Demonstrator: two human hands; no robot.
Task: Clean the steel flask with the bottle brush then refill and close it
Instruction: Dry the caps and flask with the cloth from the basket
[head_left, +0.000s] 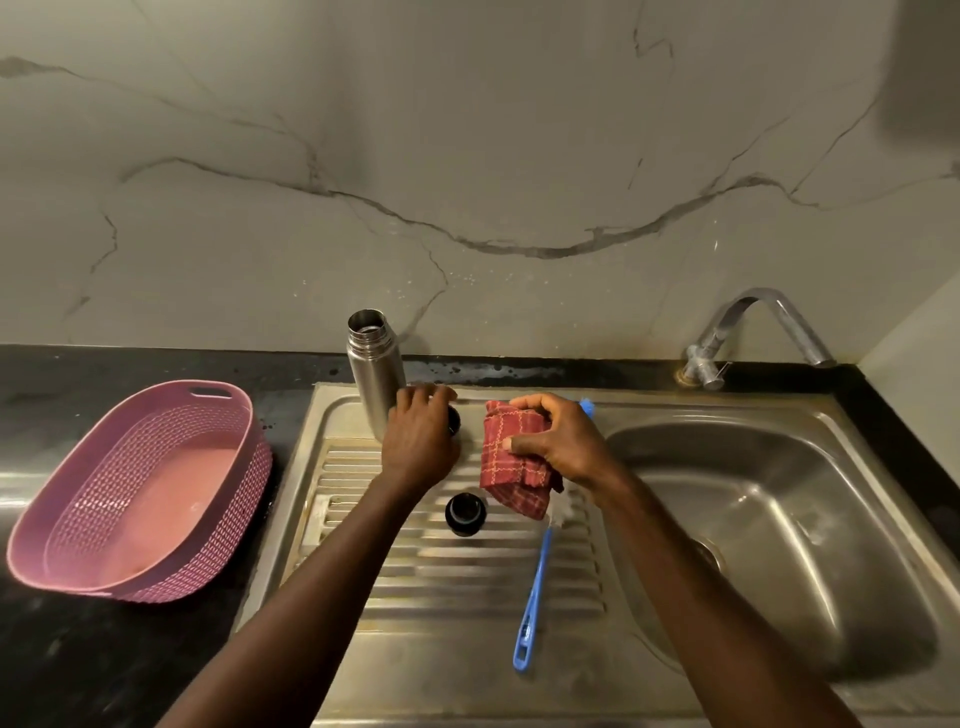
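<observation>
Flask (375, 375) stands upright at the back edge of the drainboard (457, 587), centre of frame, mouth open and pointing straight up. Left hand (418, 440) is just right of it, fingers curled over a dark cap (454, 420). Right hand (558, 441) grips a folded red cloth (511, 465). The brush (535, 592) lies flat on the ribs, long axis running near to far, handle toward the bottom of frame, bristles tucked under the cloth. Another black cap (465, 513) sits between the arms. Sink bowl (810, 525) is open on the right, pink basket (140, 493) at left.
</observation>
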